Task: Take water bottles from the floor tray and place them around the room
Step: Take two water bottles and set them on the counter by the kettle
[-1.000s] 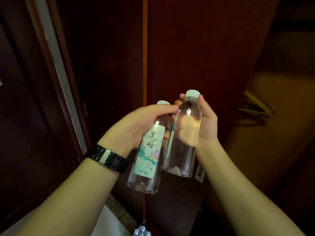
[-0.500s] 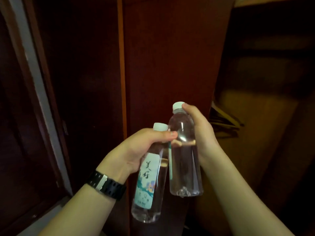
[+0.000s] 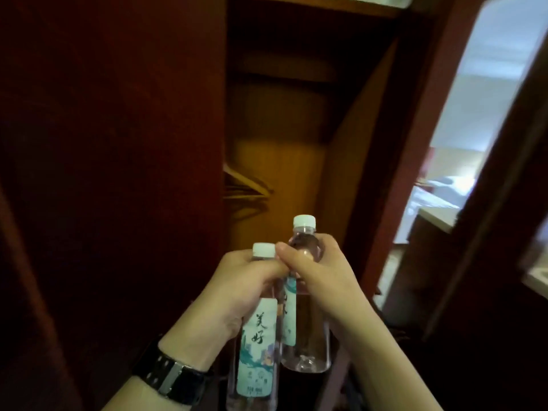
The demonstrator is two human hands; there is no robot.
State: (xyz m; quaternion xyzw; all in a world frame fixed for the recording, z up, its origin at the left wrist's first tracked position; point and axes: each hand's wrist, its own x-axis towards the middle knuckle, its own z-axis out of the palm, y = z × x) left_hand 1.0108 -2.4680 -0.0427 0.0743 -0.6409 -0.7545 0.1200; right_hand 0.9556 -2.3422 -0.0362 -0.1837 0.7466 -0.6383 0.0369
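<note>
A: Head view, read left to right. The left hand (image 3: 240, 289), wearing a wristwatch (image 3: 172, 378), was closed around the neck and shoulder of the labelled bottle (image 3: 256, 351). What did the other hand hold?

B: The right hand (image 3: 320, 277) was closed around the upper body of the second bottle (image 3: 305, 330), its fingers (image 3: 296, 256) wrapped across the front just below the white cap (image 3: 304, 221). The two hands touched at the knuckles, and the bottles hung side by side, touching or nearly so.

A: Axis orientation?

B: Both long axes ran roughly upright, caps up, bases hanging free below the hands. No floor tray was in view.

A: Which hand was better placed for the next move?

B: Probably the right. The open wardrobe (image 3: 296, 120) with its hangers (image 3: 246, 191) stood directly ahead, and the doorway (image 3: 462, 143) to the lit room lay toward the right edge, so the right-hand bottle was nearer to it.
</note>
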